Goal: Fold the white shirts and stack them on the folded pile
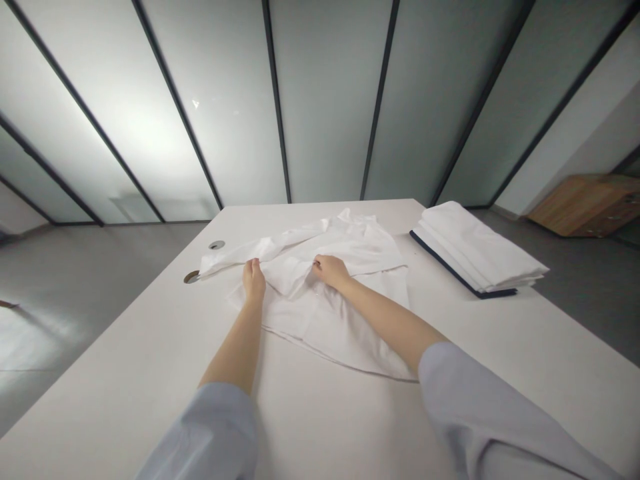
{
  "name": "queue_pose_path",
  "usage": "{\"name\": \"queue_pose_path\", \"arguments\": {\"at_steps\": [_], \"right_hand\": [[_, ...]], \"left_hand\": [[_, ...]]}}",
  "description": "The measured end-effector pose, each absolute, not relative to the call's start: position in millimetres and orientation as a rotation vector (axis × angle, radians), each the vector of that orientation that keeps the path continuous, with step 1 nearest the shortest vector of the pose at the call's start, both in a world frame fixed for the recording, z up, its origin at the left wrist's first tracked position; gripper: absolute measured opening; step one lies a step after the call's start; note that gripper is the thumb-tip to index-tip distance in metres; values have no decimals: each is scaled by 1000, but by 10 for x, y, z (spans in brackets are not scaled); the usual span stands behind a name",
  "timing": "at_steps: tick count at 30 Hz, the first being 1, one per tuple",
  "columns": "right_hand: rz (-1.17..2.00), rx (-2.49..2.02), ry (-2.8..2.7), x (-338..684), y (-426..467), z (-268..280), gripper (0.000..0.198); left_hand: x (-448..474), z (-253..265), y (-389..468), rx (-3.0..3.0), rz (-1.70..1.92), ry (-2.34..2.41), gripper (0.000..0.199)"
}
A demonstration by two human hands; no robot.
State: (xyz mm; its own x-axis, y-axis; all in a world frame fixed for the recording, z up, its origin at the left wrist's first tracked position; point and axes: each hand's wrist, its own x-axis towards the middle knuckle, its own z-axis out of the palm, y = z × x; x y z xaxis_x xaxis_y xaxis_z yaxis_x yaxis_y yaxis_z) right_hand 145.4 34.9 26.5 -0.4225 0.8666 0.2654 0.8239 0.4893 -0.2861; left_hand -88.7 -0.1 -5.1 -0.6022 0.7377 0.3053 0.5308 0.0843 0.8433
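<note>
- Since it's thin, floppy fabric, I'd expect the white garment point(373, 250) to be light and soft, zero stiffness. Nothing fragile about it as far as I can judge, but it'll crease if you look at it funny, and smooth cloth might slide a bit on the table point(340, 427).
- Best grip, imo: a pinch on a seam or edge, one hand well apart from the other, so the layers don't bunch up in the middle.
- The right hand point(331, 270) has its fingertips curled together and clamped on a fold near the middle of the cloth.
- The left hand point(254, 279) is at the cloth's left part, touching it. Its fingertips are hidden, so can't tell if they're pinching or just resting there.
- Garment's lying on the table in front of the person, left of the folded white stack point(480, 247).
- Direction-wise, the bunched, collar-looking end points to the far edge and the curved hem faces the person, so the long axis runs roughly near to far. A sleeve-like strip sticks out left, its tip by the brass-colored hole point(191, 277).
</note>
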Motion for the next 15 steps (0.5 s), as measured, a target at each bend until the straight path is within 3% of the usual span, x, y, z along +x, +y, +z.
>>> {"name": "queue_pose_path", "arguments": {"at_steps": [4, 9, 12, 15], "right_hand": [[446, -1281, -1660, 2033, 523, 429, 17], [728, -964, -842, 3191, 546, 568, 12], [704, -1139, -404, 3801, 365, 476, 6], [599, -1266, -383, 4087, 99, 218, 8]], "left_hand": [[-859, -88, 2, 1433, 1483, 2164, 39], [-694, -95, -47, 2036, 858, 1990, 36], [-588, -82, -95, 2211, 528, 1978, 52], [-495, -63, -133, 2241, 235, 2061, 72]]}}
